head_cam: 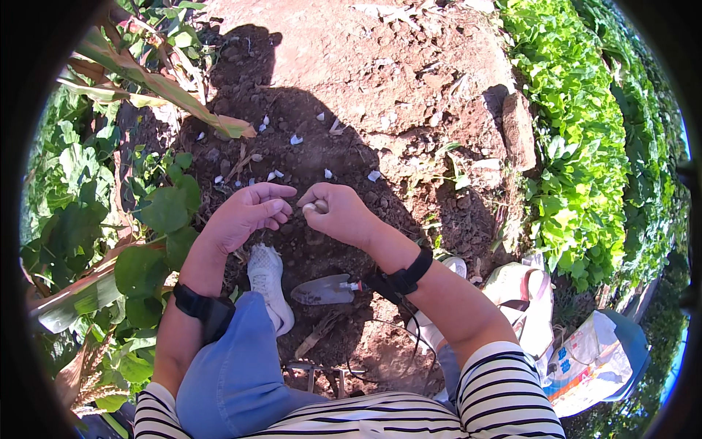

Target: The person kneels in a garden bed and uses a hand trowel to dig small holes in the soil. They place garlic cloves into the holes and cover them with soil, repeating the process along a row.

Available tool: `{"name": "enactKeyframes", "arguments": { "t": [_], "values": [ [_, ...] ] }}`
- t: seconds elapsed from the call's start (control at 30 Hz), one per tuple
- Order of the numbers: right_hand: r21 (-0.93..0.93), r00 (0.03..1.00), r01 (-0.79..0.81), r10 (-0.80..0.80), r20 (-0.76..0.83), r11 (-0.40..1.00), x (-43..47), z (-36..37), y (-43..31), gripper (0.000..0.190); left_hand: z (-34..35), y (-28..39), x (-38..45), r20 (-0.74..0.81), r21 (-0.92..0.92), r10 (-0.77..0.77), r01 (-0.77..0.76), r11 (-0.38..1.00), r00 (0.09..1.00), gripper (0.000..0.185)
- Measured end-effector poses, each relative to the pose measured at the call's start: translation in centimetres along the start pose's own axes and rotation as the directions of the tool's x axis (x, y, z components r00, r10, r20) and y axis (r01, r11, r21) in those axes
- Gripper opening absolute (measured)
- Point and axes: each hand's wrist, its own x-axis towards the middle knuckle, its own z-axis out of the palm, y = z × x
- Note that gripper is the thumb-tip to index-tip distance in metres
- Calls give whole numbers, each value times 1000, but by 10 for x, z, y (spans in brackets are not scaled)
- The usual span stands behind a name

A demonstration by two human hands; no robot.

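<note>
My left hand (255,213) is held over dark soil (307,247), palm turned inward, fingers loosely bent and apart with nothing visible in them. Just to its right, my right hand (337,213) is curled, its fingertips close to those of the left. Small pale rounded shapes show at the right hand's fingers; whether they are nails or held pieces is unclear. Several white pieces that look like garlic cloves lie spread on the soil beyond the hands, among them one clove (296,140) and another (374,175). Below the hands, a hand trowel (323,290) lies on the ground between my shoes.
Broad-leaved plants (164,211) and a dry corn leaf (164,90) crowd the left. A leafy green row (576,137) runs along the right, past a brick (518,131). A pale bag (521,296) and a printed sack (592,356) stand at lower right. A cable (417,324) hangs near my right arm.
</note>
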Motion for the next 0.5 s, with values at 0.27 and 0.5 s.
{"name": "enactKeyframes", "arguments": {
  "t": [0.27,0.5],
  "values": [
    [-132,930,305,-325,-174,943,14,39,-23,18,-8,-11,6,-67,38,17,-15,999,998,33],
    [-216,973,211,-226,-46,953,-5,17,-31,19,-5,-4,-1,-69,-90,3,-10,996,998,24]
  ]
}}
